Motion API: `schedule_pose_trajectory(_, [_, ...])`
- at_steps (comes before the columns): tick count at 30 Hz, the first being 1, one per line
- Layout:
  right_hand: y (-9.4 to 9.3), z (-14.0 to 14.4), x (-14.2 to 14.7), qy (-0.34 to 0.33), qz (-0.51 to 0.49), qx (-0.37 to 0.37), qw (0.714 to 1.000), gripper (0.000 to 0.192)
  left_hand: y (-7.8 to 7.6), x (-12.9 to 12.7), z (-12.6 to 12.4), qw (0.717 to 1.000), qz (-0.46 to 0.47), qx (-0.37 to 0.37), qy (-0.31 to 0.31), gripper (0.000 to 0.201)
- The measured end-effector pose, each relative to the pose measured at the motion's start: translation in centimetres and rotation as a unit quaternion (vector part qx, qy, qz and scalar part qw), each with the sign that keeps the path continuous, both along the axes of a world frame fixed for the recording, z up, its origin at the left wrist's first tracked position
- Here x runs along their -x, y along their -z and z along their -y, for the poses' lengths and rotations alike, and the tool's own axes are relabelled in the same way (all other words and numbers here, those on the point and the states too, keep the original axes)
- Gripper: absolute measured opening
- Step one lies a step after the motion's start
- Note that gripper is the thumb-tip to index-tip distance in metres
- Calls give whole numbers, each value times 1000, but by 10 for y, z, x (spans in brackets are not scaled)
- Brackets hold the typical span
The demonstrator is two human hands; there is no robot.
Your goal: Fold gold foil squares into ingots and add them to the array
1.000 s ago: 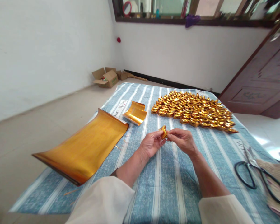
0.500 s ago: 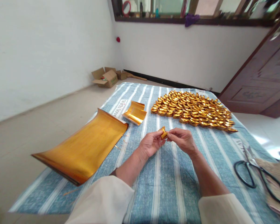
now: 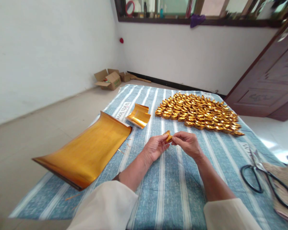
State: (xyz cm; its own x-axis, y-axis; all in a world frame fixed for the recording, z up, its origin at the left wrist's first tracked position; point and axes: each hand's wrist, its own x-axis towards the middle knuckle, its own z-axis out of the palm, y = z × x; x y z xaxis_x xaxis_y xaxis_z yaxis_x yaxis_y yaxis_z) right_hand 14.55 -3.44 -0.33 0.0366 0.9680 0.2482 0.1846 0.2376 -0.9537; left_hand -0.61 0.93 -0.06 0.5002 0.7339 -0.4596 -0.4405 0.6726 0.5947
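Note:
Between my two hands is a small folded piece of gold foil paper [image 3: 168,137], raised a little above the striped cloth. My left hand [image 3: 156,147] pinches its left side, thumb on top. From the right, the thumb and forefinger of my right hand [image 3: 187,143] close on its other edge. Beyond my hands, folded gold paper ingots [image 3: 199,111] stand packed in rows. A small stack of cut gold foil sheets [image 3: 139,115] lies to the left, curled at its edges. Nearer on the left rests a large stack of gold foil sheets [image 3: 86,150].
A blue and white striped cloth [image 3: 168,191] covers the table. Black-handled scissors [image 3: 261,172] lie at the right beside a beige woven piece [image 3: 278,179]. Thin gold scraps [image 3: 121,151] lie near the large sheets. An open cardboard box [image 3: 110,80] sits on the floor beyond.
The gold foil piece is tilted slightly differently, its right edge pressed further in by my right fingers. My hands stay in nearly the same place.

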Motion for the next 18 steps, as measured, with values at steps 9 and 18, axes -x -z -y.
schedule_pose_trajectory(9, [12,-4,8,-6,-44,23,999,26,5,0,0,999,1,-27,-24,5])
schedule_pose_trajectory(18, [12,-3,13,30,15,8,999,23,4,0,1,999,12,-28,-28,7])
